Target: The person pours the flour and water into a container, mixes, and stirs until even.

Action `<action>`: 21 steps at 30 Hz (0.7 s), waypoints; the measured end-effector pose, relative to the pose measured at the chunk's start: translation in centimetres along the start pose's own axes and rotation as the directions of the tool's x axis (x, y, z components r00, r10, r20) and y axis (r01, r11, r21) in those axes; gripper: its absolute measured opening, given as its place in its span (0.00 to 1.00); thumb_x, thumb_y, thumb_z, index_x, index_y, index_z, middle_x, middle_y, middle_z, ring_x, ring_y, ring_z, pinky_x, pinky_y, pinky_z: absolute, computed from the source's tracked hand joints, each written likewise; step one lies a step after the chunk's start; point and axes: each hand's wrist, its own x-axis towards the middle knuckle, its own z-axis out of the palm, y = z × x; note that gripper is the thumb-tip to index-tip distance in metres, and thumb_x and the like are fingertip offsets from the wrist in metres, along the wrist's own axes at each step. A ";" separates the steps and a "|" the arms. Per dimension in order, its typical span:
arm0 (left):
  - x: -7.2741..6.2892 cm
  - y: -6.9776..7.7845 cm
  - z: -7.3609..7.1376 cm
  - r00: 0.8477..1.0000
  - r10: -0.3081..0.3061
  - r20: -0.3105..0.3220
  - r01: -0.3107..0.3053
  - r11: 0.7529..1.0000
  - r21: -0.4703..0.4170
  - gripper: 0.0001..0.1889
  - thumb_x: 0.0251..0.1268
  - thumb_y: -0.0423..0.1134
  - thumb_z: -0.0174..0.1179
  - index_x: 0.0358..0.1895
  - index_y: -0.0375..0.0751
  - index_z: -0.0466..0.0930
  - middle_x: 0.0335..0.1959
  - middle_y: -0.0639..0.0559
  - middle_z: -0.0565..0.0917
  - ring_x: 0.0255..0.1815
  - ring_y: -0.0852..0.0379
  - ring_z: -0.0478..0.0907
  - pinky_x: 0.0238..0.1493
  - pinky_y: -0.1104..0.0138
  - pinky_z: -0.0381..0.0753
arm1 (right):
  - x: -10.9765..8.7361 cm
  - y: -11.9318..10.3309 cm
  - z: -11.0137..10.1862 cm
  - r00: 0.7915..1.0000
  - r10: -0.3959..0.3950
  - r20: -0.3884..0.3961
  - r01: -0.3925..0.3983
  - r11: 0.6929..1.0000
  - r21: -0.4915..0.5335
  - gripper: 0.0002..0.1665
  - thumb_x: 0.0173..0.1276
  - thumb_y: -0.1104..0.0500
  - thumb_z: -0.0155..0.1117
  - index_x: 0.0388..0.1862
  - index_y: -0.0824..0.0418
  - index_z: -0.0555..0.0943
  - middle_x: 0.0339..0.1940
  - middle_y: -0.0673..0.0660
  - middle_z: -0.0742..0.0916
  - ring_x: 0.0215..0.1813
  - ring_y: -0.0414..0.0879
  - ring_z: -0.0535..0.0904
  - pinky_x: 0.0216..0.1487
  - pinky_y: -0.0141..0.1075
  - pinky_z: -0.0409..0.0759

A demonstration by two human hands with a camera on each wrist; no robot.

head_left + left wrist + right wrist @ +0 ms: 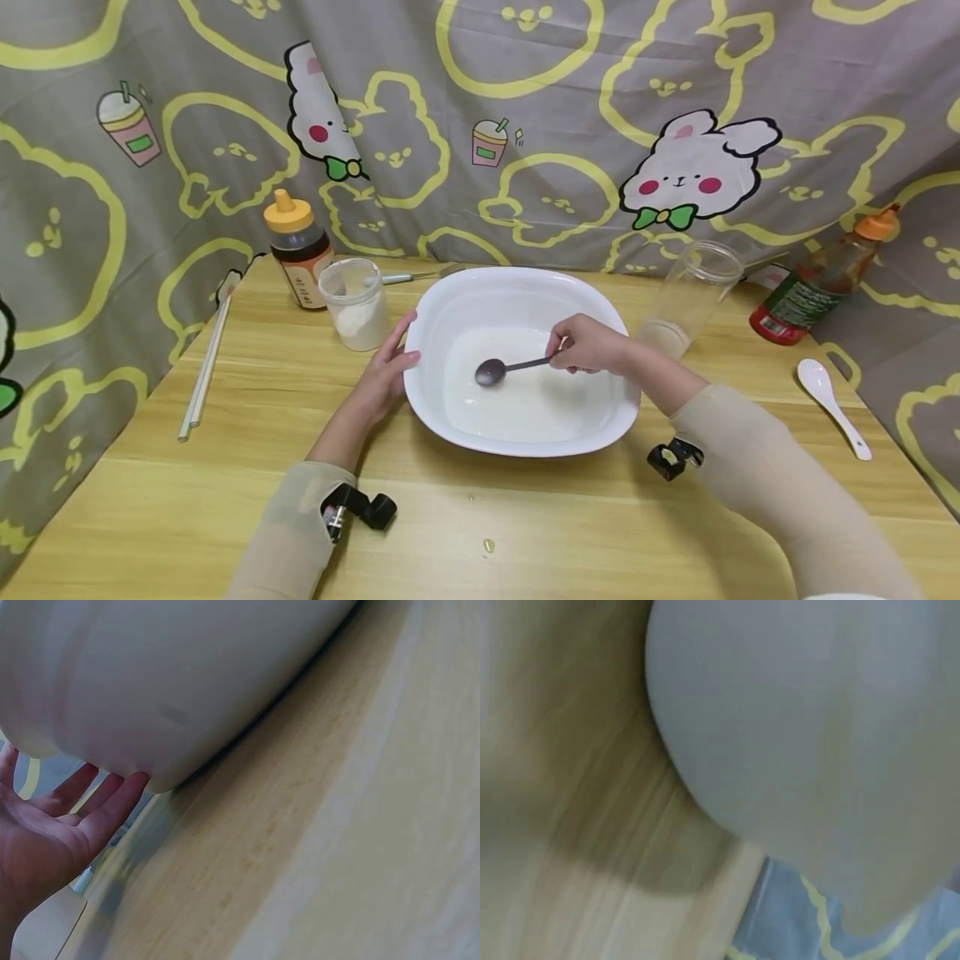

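Observation:
A white basin (522, 447) with a pale, milky liquid (480, 417) at its bottom stands mid-table. My right hand (592, 343) pinches the handle of a dark spoon (491, 372) over the basin, its bowl down at the liquid. On the basin's left side, my left hand (386, 375) touches the rim and outer wall. The left wrist view shows that hand's fingers (112, 814) spread and fairly straight, tips against the wall. The right wrist view has only the basin's outside (780, 735); the right hand is out of sight there.
Left of the basin stand a jar of white powder (356, 312) and a yellow-capped bottle (300, 258), with a fork (420, 276) behind. Chopsticks (202, 375) lie far left. To the right are a clear jar (693, 287), a sauce bottle (817, 287) and a white spoon (832, 407).

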 end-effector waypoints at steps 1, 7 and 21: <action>0.0 0.0 0.0 1.000 0.002 0.001 -0.002 1.000 -0.001 0.34 0.57 0.31 0.47 0.67 0.52 0.47 0.61 0.37 0.55 0.54 0.41 0.62 0.45 0.57 0.72 | -0.4 0.1 -0.2 1.000 -0.005 0.005 0.005 1.000 -0.020 0.06 0.53 0.67 0.57 0.31 0.69 0.75 0.13 0.54 0.74 0.12 0.40 0.59 0.13 0.29 0.57; 0.0 0.2 -0.1 1.000 0.004 0.007 -0.004 1.000 -0.001 0.33 0.57 0.31 0.46 0.67 0.52 0.47 0.61 0.37 0.55 0.53 0.42 0.63 0.44 0.58 0.72 | -1.8 1.0 -2.2 0.998 -0.009 -0.061 0.000 0.991 -0.136 0.05 0.51 0.69 0.56 0.29 0.69 0.75 0.14 0.54 0.74 0.17 0.42 0.65 0.16 0.30 0.61; 0.1 0.0 -0.1 1.000 0.004 0.013 -0.004 1.000 -0.017 0.33 0.57 0.31 0.46 0.67 0.52 0.47 0.60 0.36 0.56 0.53 0.42 0.62 0.45 0.57 0.72 | 0.3 0.6 -0.3 0.996 0.016 -0.089 -0.013 0.999 0.041 0.06 0.53 0.69 0.56 0.32 0.70 0.74 0.11 0.54 0.74 0.11 0.40 0.58 0.13 0.28 0.56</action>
